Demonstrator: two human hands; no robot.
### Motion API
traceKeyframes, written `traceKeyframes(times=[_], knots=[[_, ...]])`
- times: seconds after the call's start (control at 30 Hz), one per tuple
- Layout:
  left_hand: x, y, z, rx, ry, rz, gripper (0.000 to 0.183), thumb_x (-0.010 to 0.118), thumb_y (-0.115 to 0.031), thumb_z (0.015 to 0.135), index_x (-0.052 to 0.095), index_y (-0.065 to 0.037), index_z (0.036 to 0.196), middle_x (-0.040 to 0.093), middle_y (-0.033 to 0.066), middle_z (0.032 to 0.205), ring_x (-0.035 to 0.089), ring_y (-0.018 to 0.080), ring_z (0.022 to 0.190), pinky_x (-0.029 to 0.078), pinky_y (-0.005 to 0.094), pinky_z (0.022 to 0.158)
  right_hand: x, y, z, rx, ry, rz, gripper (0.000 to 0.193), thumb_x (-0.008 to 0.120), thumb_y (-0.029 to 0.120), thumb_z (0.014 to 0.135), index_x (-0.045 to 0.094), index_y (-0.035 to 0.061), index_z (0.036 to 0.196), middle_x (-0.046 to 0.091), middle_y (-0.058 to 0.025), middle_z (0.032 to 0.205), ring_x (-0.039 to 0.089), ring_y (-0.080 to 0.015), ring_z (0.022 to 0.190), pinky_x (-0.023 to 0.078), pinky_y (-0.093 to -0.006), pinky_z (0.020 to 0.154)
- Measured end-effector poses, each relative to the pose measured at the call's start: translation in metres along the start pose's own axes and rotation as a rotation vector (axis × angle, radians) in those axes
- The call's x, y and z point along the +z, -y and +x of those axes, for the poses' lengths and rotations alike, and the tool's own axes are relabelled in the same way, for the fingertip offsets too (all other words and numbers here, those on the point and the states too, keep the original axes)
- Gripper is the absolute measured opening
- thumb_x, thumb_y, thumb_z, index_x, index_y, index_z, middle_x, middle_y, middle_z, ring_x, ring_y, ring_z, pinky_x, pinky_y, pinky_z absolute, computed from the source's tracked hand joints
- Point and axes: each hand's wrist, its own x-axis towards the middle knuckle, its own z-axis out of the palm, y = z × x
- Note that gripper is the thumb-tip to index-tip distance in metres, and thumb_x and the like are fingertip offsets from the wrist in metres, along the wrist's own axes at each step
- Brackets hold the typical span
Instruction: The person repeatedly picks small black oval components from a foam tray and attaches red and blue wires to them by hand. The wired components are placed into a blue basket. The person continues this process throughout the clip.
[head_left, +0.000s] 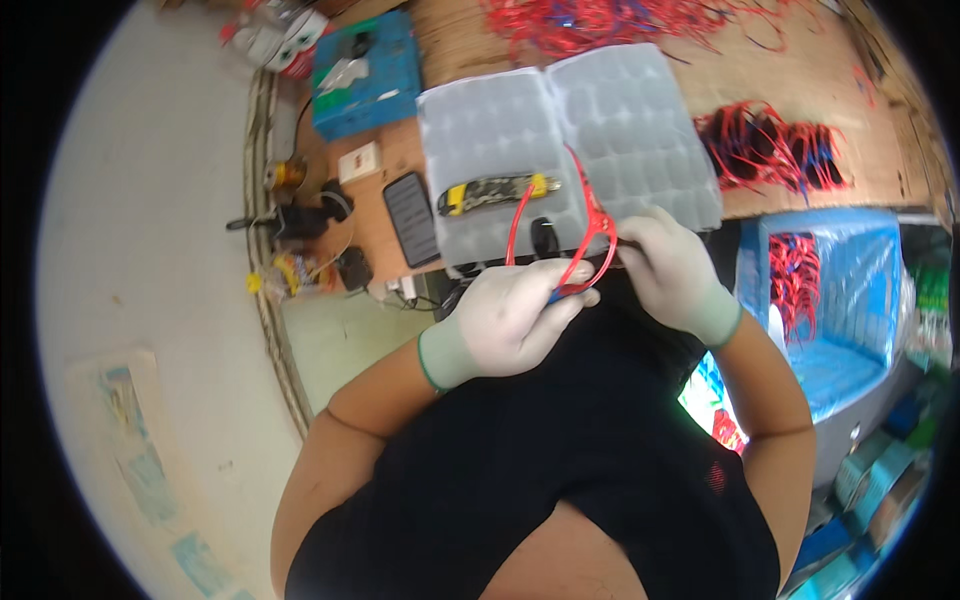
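A red eyeglasses frame (602,222) is gripped at its lower part in my left hand (510,315), which wears a white glove. Its temples point up and away over the white tray sheets (635,130). My right hand (672,270), also gloved, is closed with its fingertips beside the frame's right rim. Something dark shows at those fingertips, too small to name. A dark oval lens (543,237) lies behind the frame at the near side of the sheets. A yellow and camouflage-patterned utility knife (497,192) rests on the left sheet.
Left of the sheets are a phone (410,218), a small white box (360,162) and a blue box (366,75). Red frames are heaped at the far edge (590,25) and stacked on the right (770,148). A blue-lined crate (850,350) holds more red frames.
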Motion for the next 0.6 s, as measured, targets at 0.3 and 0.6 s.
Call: traceKeyframes(times=[0.3,0.6], knots=[[0.008,-0.001,-0.003,-0.252,0.057,0.009,0.032,0.060,-0.001,0.092,0.050,0.005,0.121,0.069,0.0145,0.088,0.072,0.0275,0.075,0.057,0.0356,0.067,0.030,0.042,-0.010,0.056,-0.327,0.874,0.047,0.068,-0.016,0.082,0.052,0.0002,0.123,0.068,-0.0186,0.105,0.069,-0.0208,0.093,0.056,-0.0316,0.078],[0.004,-0.003,-0.011,-0.218,-0.037,-0.080,0.015,0.053,-0.007,0.100,0.056,0.003,0.111,0.069,0.0102,0.084,0.069,0.0196,0.067,0.056,0.0302,0.063,0.028,0.050,-0.001,0.405,-0.276,1.010,0.031,0.063,-0.002,0.089,0.059,-0.0034,0.120,0.065,-0.0112,0.093,0.063,-0.0143,0.080,0.051,-0.0276,0.069]])
